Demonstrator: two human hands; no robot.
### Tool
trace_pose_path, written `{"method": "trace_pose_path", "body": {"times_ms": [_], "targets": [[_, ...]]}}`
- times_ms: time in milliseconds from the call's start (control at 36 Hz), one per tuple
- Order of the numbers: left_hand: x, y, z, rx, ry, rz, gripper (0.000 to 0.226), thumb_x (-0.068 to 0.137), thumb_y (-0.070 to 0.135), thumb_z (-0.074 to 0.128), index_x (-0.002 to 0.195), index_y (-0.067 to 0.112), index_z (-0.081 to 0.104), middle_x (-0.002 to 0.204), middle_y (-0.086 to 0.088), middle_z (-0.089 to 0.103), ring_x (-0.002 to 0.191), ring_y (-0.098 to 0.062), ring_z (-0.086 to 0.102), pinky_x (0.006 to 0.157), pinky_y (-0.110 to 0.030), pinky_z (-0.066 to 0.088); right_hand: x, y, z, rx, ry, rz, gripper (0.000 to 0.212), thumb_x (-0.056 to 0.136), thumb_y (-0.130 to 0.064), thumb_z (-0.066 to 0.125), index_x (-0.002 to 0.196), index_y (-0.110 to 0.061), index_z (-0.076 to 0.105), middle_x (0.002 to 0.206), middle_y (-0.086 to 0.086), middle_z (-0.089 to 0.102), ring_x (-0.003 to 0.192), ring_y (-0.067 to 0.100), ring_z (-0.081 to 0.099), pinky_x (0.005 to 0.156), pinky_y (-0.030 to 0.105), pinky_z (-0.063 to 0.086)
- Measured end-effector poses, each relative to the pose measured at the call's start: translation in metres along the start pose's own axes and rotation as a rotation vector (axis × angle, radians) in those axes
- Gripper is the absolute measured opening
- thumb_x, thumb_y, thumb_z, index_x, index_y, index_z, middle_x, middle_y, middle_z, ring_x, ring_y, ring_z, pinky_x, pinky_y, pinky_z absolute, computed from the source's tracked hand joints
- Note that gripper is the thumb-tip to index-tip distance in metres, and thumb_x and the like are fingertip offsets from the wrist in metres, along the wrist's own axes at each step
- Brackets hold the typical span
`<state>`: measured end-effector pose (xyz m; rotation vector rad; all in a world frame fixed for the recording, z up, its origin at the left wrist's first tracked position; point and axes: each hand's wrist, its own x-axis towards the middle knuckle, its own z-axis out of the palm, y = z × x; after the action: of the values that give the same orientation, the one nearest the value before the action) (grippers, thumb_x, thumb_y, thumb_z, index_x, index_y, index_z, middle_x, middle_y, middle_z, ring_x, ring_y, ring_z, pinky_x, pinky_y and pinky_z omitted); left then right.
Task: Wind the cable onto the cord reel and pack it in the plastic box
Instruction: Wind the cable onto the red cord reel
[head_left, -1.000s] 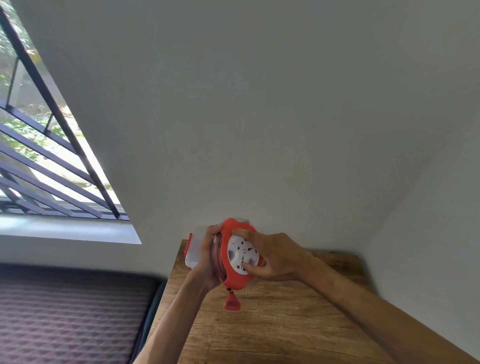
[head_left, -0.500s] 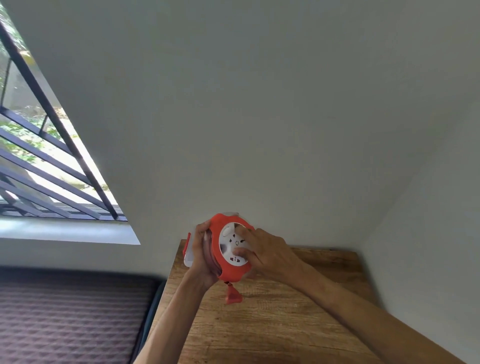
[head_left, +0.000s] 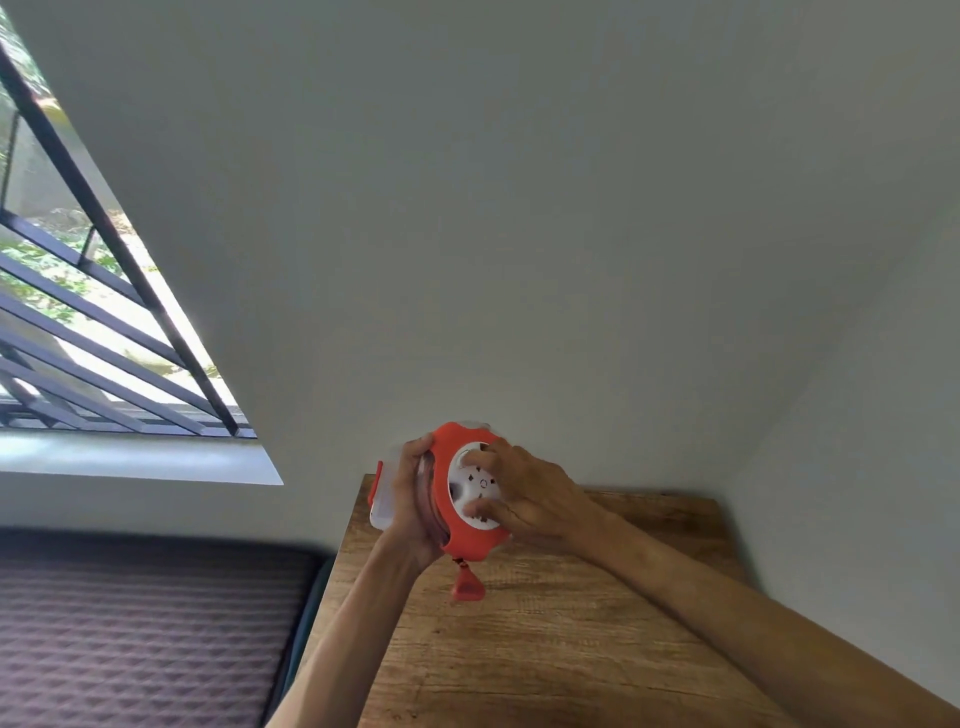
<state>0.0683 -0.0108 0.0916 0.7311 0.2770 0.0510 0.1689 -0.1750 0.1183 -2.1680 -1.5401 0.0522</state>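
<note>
cord reel (head_left: 453, 499): orange, white socket face, held above far edge of wooden table (head_left: 545, 639) | left hand (head_left: 410, 512): fingers curled round reel's rim | right hand (head_left: 524, 496): fingertips pressed on white face | plug (head_left: 467, 586): hung below reel | plastic box (head_left: 382, 499): behind left hand, partly hidden

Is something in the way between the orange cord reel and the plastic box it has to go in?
Only the left hand: it grips the cord reel on the side facing the plastic box, which sits just behind it on the wooden table. Whether the box is open is hidden.
</note>
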Motion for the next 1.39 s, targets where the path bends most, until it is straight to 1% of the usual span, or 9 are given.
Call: {"method": "trace_pose_path", "body": {"times_ms": [278,472,639,722,806,944,1139,1306,1389], "targets": [[0.001,-0.004,0.012,-0.018,0.089,0.068,0.084,0.054,0.070,0.093,0.112,0.009,0.087,0.112,-0.023,0.080,0.097,-0.035,0.079,0.084,-0.047,0.064,0.014,-0.043,0.021,0.114,0.294,0.404,0.048,0.108,-0.063,0.036,0.149,-0.040,0.030,0.141,-0.007,0.052,0.110,0.019,0.069,0.082,0.033,0.056],[-0.003,0.004,0.013,-0.029,0.113,0.113,0.077,0.083,0.067,0.070,0.134,0.009,0.078,0.119,-0.023,0.078,0.103,-0.037,0.079,0.084,-0.046,0.067,0.023,-0.049,0.010,0.379,0.223,0.505,0.051,0.103,-0.063,0.051,0.142,-0.034,0.036,0.143,-0.007,0.060,0.121,0.021,0.067,0.093,0.037,0.058],[-0.001,0.012,0.005,0.064,0.192,0.210,0.079,0.100,0.063,0.049,0.154,0.007,0.060,0.145,-0.033,0.065,0.124,-0.047,0.066,0.104,-0.057,0.057,0.014,-0.047,0.027,0.502,0.518,0.621,0.066,0.095,-0.056,0.072,0.143,-0.030,0.035,0.140,-0.007,0.045,0.126,0.009,0.053,0.089,0.024,0.056],[-0.002,0.015,0.006,0.099,0.247,0.246,0.078,0.102,0.060,0.044,0.156,0.004,0.057,0.157,-0.037,0.053,0.132,-0.050,0.060,0.115,-0.063,0.045,0.011,-0.044,0.026,0.914,0.314,0.946,0.073,0.085,-0.070,0.074,0.134,-0.030,0.039,0.133,0.000,0.057,0.116,0.018,0.063,0.080,0.031,0.058],[-0.003,0.012,0.008,0.154,0.279,0.267,0.077,0.103,0.056,0.041,0.156,0.002,0.055,0.155,-0.037,0.055,0.140,-0.058,0.056,0.116,-0.064,0.045,0.006,-0.030,0.022,1.317,0.016,1.078,0.068,0.084,-0.065,0.078,0.130,-0.017,0.063,0.117,0.012,0.078,0.106,0.032,0.076,0.095,0.051,0.062],[-0.004,-0.003,0.001,0.192,0.334,0.278,0.063,0.109,0.047,0.037,0.147,0.003,0.061,0.148,-0.030,0.065,0.143,-0.055,0.055,0.120,-0.070,0.042,-0.008,-0.015,0.031,1.508,0.092,1.023,0.069,0.078,-0.041,0.091,0.131,-0.004,0.067,0.121,0.020,0.076,0.102,0.034,0.077,0.082,0.044,0.065],[-0.009,-0.020,-0.020,0.424,0.305,0.112,0.065,0.087,0.059,0.064,0.143,0.026,0.072,0.135,-0.009,0.079,0.128,-0.028,0.074,0.098,-0.043,0.059,-0.042,0.013,0.045,1.218,0.201,1.080,0.054,0.075,-0.045,0.092,0.116,-0.014,0.078,0.098,0.010,0.082,0.080,0.025,0.077,0.065,0.037,0.059],[-0.026,-0.050,-0.066,0.639,0.387,-0.047,0.045,0.108,0.058,0.053,0.137,0.030,0.073,0.128,0.000,0.082,0.114,-0.018,0.080,0.098,-0.040,0.059,-0.084,0.046,0.065,1.023,0.059,1.138,0.034,0.087,-0.014,0.084,0.119,-0.007,0.075,0.090,0.006,0.083,0.077,0.018,0.078,0.060,0.028,0.058],[-0.035,-0.066,-0.082,0.661,0.440,-0.096,0.048,0.105,0.059,0.051,0.134,0.027,0.073,0.125,-0.001,0.082,0.110,-0.020,0.081,0.095,-0.040,0.061,-0.104,0.061,0.074,0.972,-0.117,1.156,0.038,0.087,-0.009,0.083,0.123,-0.009,0.073,0.107,0.015,0.080,0.097,0.033,0.077,0.085,0.045,0.064]]}}
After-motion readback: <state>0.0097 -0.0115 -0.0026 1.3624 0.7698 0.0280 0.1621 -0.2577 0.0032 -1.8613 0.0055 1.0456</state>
